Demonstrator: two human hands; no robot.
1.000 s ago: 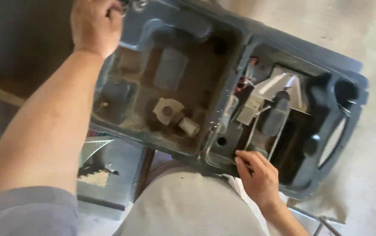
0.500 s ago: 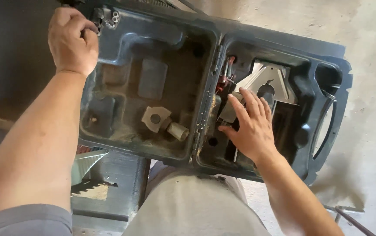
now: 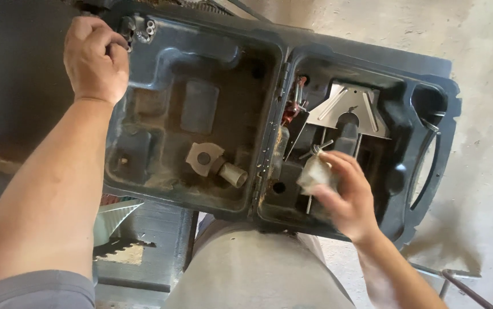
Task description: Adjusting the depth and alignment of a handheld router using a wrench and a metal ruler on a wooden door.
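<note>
A dark blue-grey moulded tool case (image 3: 218,51) lies open across my lap. My left hand (image 3: 95,57) is closed on its far left corner beside a metal latch (image 3: 139,31). My right hand (image 3: 346,194) holds a small crumpled whitish cloth (image 3: 315,174) inside the right half of the case, just below a silvery metal plate (image 3: 346,106) and thin metal rods. A beige plastic fitting with a short tube (image 3: 215,163) lies in the left half. Red-handled bits (image 3: 293,106) sit near the hinge.
My knee in light trousers (image 3: 246,269) is under the case. A saw blade with teeth (image 3: 117,243) lies on a box at lower left. A concrete floor (image 3: 487,68) is to the right, with a thin metal bar (image 3: 458,280) at lower right.
The right hand moved from the case's near edge into the right half and now holds the whitish cloth. The left hand keeps its grip on the corner. The view shifted slightly.
</note>
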